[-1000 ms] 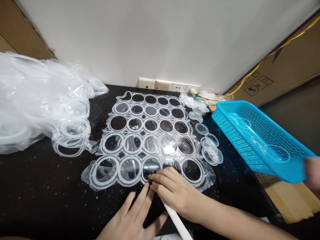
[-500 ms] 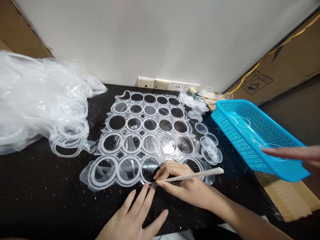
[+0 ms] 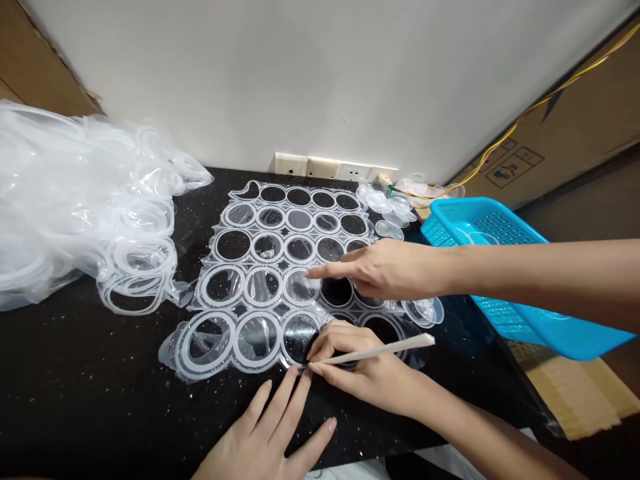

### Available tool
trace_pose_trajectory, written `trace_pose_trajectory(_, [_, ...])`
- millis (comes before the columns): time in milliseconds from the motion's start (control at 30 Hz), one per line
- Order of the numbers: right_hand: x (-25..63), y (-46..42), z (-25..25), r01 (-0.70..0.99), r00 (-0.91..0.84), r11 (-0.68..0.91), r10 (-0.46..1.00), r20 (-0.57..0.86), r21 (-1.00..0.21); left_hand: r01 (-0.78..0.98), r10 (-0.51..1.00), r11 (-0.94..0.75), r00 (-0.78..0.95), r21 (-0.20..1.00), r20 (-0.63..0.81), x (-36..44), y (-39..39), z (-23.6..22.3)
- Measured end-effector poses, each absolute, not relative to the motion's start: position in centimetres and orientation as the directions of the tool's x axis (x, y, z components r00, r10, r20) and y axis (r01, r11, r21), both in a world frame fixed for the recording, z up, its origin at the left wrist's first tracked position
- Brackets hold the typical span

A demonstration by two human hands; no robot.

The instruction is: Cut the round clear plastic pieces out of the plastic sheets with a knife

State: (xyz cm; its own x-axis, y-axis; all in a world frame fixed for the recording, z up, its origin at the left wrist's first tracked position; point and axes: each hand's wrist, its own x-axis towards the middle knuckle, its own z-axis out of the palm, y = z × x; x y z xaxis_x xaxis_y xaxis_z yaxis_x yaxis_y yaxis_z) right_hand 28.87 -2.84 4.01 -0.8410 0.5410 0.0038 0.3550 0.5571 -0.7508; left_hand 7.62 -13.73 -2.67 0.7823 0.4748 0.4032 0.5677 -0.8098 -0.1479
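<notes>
Sheet (image 3: 283,285): flat on the black desk (image 3: 100,380), right in the middle, with rows of white rings (image 3: 257,367) in it.
Left hand (image 3: 270,427): on the desk, fingers spread wide and holding nothing. Two of them reach the near edge of the sheet and seem to touch it.
Right hand (image 3: 367,363): fingers closed on a white stick (image 3: 400,345), down by the middle ring of the front row, just beside the left hand.
Stick lean: a second ago it pointed back to the near side; now it tips up to the right, over the hand.
Other hand (image 3: 385,268): new here. It has come in from the right, with one finger stretched out over a ring in the second row. I cannot tell if it touches.
What that means: it looks like pointing. It hides some rings and puts the shiny one in shade, but the spot by the stick is not covered.
Discs (image 3: 424,312): by the right edge of the sheet; some are now hidden.
Basket (image 3: 495,327): blue, at the right, partly under the other arm (image 3: 525,267).
Bag (image 3: 85,200): at the left, full of rings.
</notes>
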Motion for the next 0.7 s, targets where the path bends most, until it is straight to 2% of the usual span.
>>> trace_pose_trajectory(67, [29.6,0.1,5.4,0.385,-0.853,0.591,0.522,-0.028,-0.709,0.572,0.481,-0.807,0.781,-0.146,0.399,7.7,-13.7,-2.7])
trace_pose_trajectory(200, [30.2,2.8,6.6,0.497,-0.855,0.797,0.517,-0.04,-0.344,0.566,0.469,-0.811,0.782,-0.15,0.411,7.6,-13.8,-2.8])
trace_pose_trajectory(333, [29.7,1.8,6.1,0.514,-0.858,0.84,0.508,-0.083,-0.174,0.564,0.472,-0.812,0.785,-0.149,0.401,7.5,-13.8,-2.9])
trace_pose_trajectory(533, [29.7,1.3,5.9,0.58,-0.801,0.807,0.541,-0.257,-0.111,0.568,0.477,-0.81,0.781,-0.142,0.403,7.7,-13.6,-2.8])
trace_pose_trajectory(700, [29.9,1.3,5.7,0.595,-0.787,0.797,0.554,-0.271,-0.1,0.56,0.473,-0.815,0.791,-0.148,0.389,7.5,-13.3,-2.3])
